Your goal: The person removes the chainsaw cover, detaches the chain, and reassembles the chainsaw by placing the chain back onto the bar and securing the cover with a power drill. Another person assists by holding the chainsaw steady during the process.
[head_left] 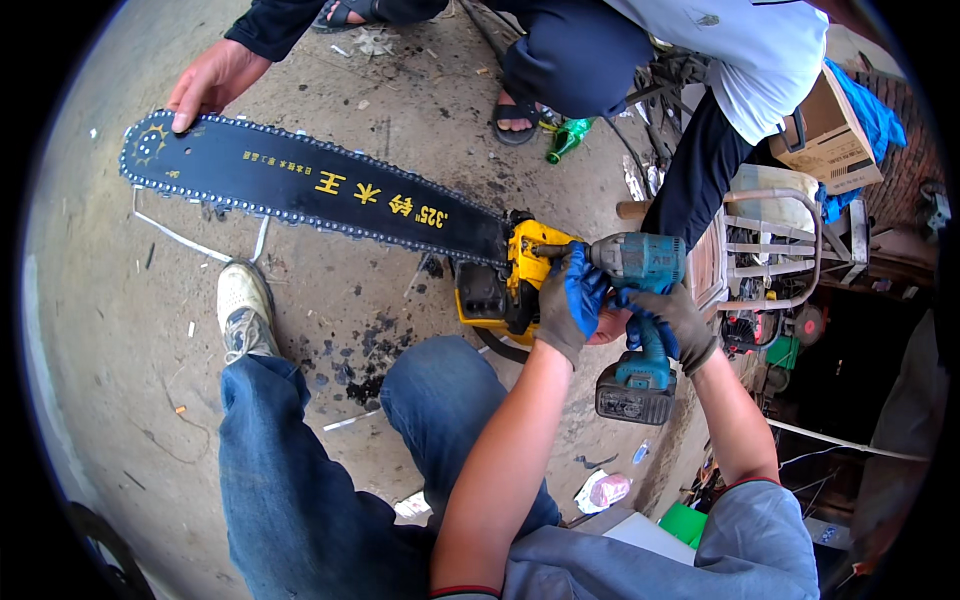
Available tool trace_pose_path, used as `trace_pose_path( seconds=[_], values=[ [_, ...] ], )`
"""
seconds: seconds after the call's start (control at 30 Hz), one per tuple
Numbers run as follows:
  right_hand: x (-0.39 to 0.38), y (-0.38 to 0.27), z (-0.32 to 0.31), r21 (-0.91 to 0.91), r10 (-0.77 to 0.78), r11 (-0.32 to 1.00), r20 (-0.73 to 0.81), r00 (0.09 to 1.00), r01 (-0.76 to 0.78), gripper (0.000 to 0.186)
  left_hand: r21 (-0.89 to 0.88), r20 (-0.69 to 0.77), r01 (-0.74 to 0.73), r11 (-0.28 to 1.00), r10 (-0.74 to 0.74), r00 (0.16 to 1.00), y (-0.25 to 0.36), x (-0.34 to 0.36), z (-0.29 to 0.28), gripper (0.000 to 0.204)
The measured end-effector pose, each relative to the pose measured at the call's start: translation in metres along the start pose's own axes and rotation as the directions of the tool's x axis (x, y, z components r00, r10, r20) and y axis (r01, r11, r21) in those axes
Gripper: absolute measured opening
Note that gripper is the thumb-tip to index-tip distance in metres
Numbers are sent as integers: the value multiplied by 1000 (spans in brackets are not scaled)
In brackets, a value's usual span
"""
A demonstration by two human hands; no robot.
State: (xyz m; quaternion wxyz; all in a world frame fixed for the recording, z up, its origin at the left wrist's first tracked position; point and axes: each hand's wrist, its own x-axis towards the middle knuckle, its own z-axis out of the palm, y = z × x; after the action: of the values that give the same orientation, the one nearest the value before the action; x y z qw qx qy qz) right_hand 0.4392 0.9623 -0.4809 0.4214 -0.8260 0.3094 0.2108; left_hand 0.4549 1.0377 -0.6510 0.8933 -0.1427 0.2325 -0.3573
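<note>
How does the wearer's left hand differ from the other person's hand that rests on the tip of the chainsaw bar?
The wearer's left hand wears a grey and blue work glove; the other person's hand is bare. The left hand is curled around the front of the teal cordless driver, at the yellow chainsaw body; the other person's hand lies fairly flat, fingers on the tip of the black guide bar. Both touch equipment involved in the same work.

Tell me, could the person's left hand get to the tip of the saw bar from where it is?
Probably not without shifting: the left hand steadies the drill at the saw body, and the bar tip lies far off, under another person's hand.
</note>
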Motion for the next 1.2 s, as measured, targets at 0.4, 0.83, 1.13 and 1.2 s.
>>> trace_pose_path(
  seconds=[0.4, 0.83, 1.13, 1.2],
  values=[
    [2, -17, 5, -153, -42, 987, 3, 999, 42, 23, -45, 22, 36, 998, -35, 999, 11, -6, 10, 40],
    [13, 6, -11, -261, -88, 960, 53, 995, 99, 34, 29, -63, 29, 999, -27, 998, 12, -3, 9, 39],
    [18, 5, -13, -181, -87, 979, 27, 996, 91, 36, 50, -92, 17, 999, -12, 996, 17, -8, 13, 36],
    [22, 8, -17, -204, -164, 964, 61, 985, 173, 36, 36, -120, -18, 999, 22, 993, 16, -7, 15, 39]
  ],
)
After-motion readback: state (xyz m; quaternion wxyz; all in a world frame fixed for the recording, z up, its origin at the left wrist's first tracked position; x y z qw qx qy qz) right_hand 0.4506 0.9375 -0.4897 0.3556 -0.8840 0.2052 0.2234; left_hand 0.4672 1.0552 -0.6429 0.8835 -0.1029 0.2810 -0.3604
